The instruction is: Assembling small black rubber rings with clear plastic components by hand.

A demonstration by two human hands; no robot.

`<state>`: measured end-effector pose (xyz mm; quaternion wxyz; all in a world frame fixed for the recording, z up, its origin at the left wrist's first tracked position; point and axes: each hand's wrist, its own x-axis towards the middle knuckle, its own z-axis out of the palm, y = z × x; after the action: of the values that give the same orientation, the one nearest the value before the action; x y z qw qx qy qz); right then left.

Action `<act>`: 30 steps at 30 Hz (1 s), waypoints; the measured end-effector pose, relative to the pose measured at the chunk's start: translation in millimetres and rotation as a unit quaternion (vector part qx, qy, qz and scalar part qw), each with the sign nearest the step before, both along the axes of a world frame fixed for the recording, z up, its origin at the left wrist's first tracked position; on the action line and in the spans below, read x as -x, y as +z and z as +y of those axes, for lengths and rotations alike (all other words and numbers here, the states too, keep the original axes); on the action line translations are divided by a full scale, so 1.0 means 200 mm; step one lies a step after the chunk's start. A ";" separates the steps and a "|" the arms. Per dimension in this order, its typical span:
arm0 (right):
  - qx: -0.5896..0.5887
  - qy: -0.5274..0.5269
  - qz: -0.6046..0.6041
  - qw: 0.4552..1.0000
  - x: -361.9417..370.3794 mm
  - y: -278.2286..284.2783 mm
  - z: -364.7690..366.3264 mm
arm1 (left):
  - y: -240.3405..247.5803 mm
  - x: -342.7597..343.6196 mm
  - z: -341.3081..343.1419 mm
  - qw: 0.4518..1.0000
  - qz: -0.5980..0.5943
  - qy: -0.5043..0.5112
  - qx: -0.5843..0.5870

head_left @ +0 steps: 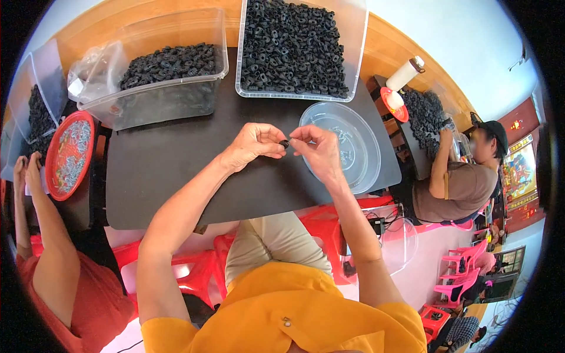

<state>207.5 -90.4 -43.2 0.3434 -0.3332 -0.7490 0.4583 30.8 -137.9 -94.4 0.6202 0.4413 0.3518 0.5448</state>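
Over the dark table (182,162), my left hand (256,143) pinches a small black plastic part (285,143) between thumb and fingers. My right hand (321,149) meets it from the right, its thumb and forefinger pressed together at the part's edge. Whatever those right fingertips hold is too small to make out. Just behind and beside my right hand sits a clear round basin (366,138) with small shiny metal pieces in it.
A clear bin (297,95) full of black parts stands at the far edge. Left of it is another bin (170,112) of black parts, with a plastic bag (100,76). People work at both sides; the left one is near a red tray (52,176) of metal pieces.
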 end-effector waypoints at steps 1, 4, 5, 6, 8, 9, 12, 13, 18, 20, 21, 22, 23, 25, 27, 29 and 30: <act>-0.018 -0.008 -0.007 1.000 0.01 0.01 -0.01 | 0.00 0.00 0.00 1.000 -0.002 0.000 -0.002; -0.084 -0.022 -0.017 0.996 0.02 0.00 -0.03 | 0.00 0.00 -0.01 1.000 -0.002 0.005 -0.001; -0.131 -0.027 -0.020 0.991 0.03 -0.01 -0.03 | 0.00 0.00 -0.01 1.000 -0.001 0.012 0.002; -0.132 -0.028 -0.020 0.991 0.03 0.00 -0.04 | 0.00 0.00 -0.01 1.000 -0.001 0.011 0.001; -0.165 -0.037 -0.027 0.985 0.04 0.01 -0.05 | -0.01 0.01 -0.01 1.000 -0.012 0.006 0.008; -0.165 -0.037 -0.027 0.985 0.04 0.01 -0.05 | -0.01 0.01 -0.01 1.000 -0.011 0.006 0.008; -0.181 -0.036 -0.030 0.982 0.04 0.01 -0.05 | -0.01 0.01 -0.01 1.000 -0.026 0.010 0.006; -0.187 -0.037 -0.028 0.981 0.04 0.01 -0.05 | -0.01 0.00 -0.01 0.999 -0.032 0.007 0.002; -0.230 -0.026 -0.053 0.971 0.03 -0.01 -0.05 | 0.00 0.00 0.00 0.999 -0.043 0.010 0.001; -0.323 0.003 -0.059 0.945 0.03 -0.01 -0.04 | 0.01 0.00 -0.01 0.999 -0.043 0.024 0.012; -0.323 0.003 -0.059 0.945 0.02 0.00 -0.02 | 0.01 0.00 -0.01 0.999 -0.044 0.024 0.012; -0.345 -0.006 -0.071 0.936 0.01 0.02 0.01 | 0.01 0.00 0.00 0.999 -0.040 0.025 0.018; -0.367 -0.015 -0.083 0.926 0.01 0.04 0.05 | 0.01 0.01 0.00 0.999 -0.036 0.026 0.025; -0.346 -0.049 -0.083 0.933 0.03 0.07 0.16 | 0.01 0.01 -0.01 0.999 -0.039 0.022 0.023; -0.409 -0.068 -0.106 0.904 0.07 0.10 0.32 | 0.00 0.02 -0.01 0.999 -0.042 0.022 0.022; -0.428 -0.093 -0.114 0.892 0.12 0.12 0.45 | 0.00 0.01 0.00 0.999 -0.038 0.012 0.022; -0.406 -0.110 -0.139 0.896 0.16 0.13 0.49 | 0.00 0.01 0.00 0.999 -0.037 0.014 0.023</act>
<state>175.2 8.4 -16.8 0.3898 -0.3054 -0.8685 0.0222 28.5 -137.5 -94.9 0.6348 0.4013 0.3470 0.5617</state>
